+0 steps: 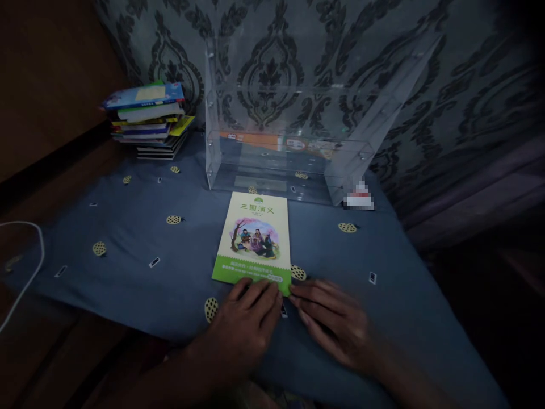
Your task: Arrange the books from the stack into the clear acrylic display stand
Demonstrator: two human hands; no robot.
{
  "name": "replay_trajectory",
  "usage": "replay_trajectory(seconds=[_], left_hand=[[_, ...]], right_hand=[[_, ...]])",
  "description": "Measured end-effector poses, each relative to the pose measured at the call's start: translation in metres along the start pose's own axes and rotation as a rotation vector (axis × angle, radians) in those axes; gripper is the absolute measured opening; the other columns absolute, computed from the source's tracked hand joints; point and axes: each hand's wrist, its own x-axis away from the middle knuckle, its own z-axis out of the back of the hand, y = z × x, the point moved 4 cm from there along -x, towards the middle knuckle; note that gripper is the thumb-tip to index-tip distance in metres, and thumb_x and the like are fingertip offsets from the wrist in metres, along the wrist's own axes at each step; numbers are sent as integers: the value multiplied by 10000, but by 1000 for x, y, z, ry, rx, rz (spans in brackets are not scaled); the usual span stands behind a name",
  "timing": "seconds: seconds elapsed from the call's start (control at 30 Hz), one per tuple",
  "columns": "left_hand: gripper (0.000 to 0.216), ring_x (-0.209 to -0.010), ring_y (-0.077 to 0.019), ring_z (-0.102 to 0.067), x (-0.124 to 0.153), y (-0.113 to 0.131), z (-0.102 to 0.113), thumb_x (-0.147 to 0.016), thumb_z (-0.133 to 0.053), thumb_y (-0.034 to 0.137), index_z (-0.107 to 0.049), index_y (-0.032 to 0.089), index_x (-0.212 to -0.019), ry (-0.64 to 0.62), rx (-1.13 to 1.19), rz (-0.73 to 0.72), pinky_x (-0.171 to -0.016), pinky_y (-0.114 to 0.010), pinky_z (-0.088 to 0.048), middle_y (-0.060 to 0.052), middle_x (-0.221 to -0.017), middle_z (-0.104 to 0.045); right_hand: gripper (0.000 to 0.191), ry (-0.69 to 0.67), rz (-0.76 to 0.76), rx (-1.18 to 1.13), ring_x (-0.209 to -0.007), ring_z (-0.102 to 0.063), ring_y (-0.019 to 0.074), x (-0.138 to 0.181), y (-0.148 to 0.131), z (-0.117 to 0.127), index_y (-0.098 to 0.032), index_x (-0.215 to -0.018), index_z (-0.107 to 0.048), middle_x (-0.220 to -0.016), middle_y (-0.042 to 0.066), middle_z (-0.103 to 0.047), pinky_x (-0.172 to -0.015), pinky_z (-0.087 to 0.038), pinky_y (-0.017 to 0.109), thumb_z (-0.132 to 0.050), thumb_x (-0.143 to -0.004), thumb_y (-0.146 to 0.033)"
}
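Note:
A book (255, 241) with a pale cover, a green band along the bottom and a painted picture of several figures lies face up on the cloth. My left hand (247, 324) rests on its lower edge, fingers stretched over the green band. At the lower right corner, the fingers of my right hand (334, 321) are drawn together and touch the book between thumb and fingertips. Behind the book stands a clear acrylic rack (272, 196) with low bars across it; its front is just beyond the book's top edge.
A stack of books (149, 122) stands at the back left. To the right of the rack is a small blurred-out object (359, 199). A blue patterned cloth (140, 284) covers the table, against a patterned wall (272, 68). A white cable (41, 244) curves in at the left.

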Motion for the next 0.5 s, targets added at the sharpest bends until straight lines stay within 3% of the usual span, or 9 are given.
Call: replay_trajectory(seconds=[0.3, 0.5], left_hand=[[369, -1210, -237, -604, 15, -3, 1, -1033, -385, 175, -620, 82, -1303, -22, -46, 27, -1089, -409, -388, -118, -1304, -686], [362, -1244, -245, -587, 18, -2, -1, -1026, -415, 170, -600, 67, -1320, -63, -28, 71, -1078, -427, -416, -145, -1331, -664]], right_hand=[[211, 9, 12, 22, -880, -719, 210, -4, -3, 0, -172, -1032, -701, -925, 100, -772, -730, -576, 347, -539, -931, -82], [253, -42, 37, 49, -963, -701, 230, 2, -4, -7, -169, -1144, -679, -1023, 111, -768, -782, -570, 388, -584, -920, -99]])
